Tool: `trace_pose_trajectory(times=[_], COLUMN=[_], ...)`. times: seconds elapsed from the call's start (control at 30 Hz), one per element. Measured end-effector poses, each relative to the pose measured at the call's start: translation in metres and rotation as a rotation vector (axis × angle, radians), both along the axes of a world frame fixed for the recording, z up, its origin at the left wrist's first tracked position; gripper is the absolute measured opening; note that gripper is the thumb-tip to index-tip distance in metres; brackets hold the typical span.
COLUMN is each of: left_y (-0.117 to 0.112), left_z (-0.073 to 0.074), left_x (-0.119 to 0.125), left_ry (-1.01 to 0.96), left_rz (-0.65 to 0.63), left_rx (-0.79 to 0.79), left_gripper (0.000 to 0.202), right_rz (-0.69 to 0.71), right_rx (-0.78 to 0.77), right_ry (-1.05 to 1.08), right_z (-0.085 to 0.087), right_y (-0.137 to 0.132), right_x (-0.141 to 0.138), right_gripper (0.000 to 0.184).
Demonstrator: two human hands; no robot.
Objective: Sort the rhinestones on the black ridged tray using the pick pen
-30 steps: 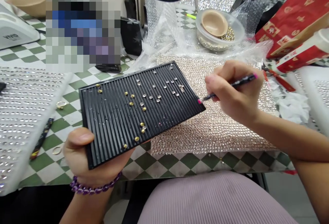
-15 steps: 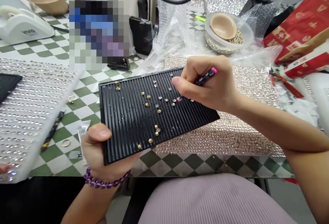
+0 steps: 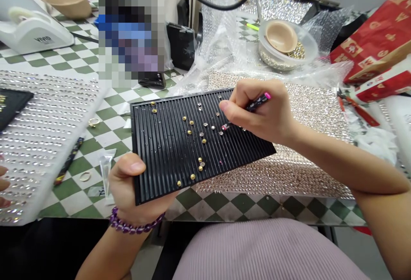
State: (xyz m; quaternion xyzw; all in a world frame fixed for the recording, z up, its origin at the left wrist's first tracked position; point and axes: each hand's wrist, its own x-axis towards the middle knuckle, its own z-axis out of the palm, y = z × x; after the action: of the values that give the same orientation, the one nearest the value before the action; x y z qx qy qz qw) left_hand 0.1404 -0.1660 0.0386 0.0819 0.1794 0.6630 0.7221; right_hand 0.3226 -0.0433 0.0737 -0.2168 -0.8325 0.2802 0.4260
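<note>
My left hand point(image 3: 138, 186) grips the near left corner of a black ridged tray point(image 3: 163, 151), thumb on top and fingers underneath. The tray is tilted above the table. Several small rhinestones point(image 3: 204, 141) lie scattered in its grooves, some gold side up, others clear. In my right hand point(image 3: 261, 106) is a dark patterned pen-like tool point(image 3: 255, 102) with a pink end, pinched between closed fingers. Its pink tip point(image 3: 224, 127) points down at the tray beside a clear stone; whether it touches one I cannot tell. Under the tray's right side lies a rhinestone-covered sheet point(image 3: 314, 160).
A clear tub point(image 3: 263, 53) of rhinestones with a beige bowl point(image 3: 282, 36) stands behind. On the left are another rhinestone sheet point(image 3: 64, 113), a second patterned pen point(image 3: 69, 160), a ring point(image 3: 85, 177) and a tape dispenser point(image 3: 45, 36). Another person's fingers point(image 3: 4, 186) show at the left edge.
The view has shifted slightly, so the tray and my left hand sit a little further right. The tool tip stays among the clear stones. More of the other person's fingers shows at left.
</note>
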Motion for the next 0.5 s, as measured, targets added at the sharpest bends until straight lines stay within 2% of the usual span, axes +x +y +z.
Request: trace_pose_trajectory(times=[0.07,0.13,0.23,0.3,0.4,0.5], left_y=[0.000,0.001,0.003,0.002,-0.001,-0.004], left_z=[-0.001,-0.002,0.002,0.004,0.006,0.005], left_x=[0.000,0.000,0.002,0.002,-0.002,-0.006], left_ry=[-0.006,0.000,0.066,0.125,0.104,0.070], left_rz=[0.033,0.078,0.197,0.270,0.314,0.302], left_rx=[-0.036,-0.075,-0.114,-0.130,-0.161,-0.252], left_gripper=[0.069,0.069,0.068,0.070,0.075,0.087], right_rz=[-0.008,-0.050,-0.241,-0.331,-0.273,-0.123], right_rx=[0.029,0.110,0.281,0.324,0.207,-0.035], right_ry=[0.071,0.236,0.503,0.577,0.525,0.191], right_z=[0.000,0.002,0.008,0.009,0.003,-0.014], right_y=[0.001,0.005,0.010,0.010,-0.002,-0.021], right_x=[-0.001,0.002,0.017,0.034,0.057,0.070], right_gripper=[0.040,0.043,0.048,0.050,0.048,0.034])
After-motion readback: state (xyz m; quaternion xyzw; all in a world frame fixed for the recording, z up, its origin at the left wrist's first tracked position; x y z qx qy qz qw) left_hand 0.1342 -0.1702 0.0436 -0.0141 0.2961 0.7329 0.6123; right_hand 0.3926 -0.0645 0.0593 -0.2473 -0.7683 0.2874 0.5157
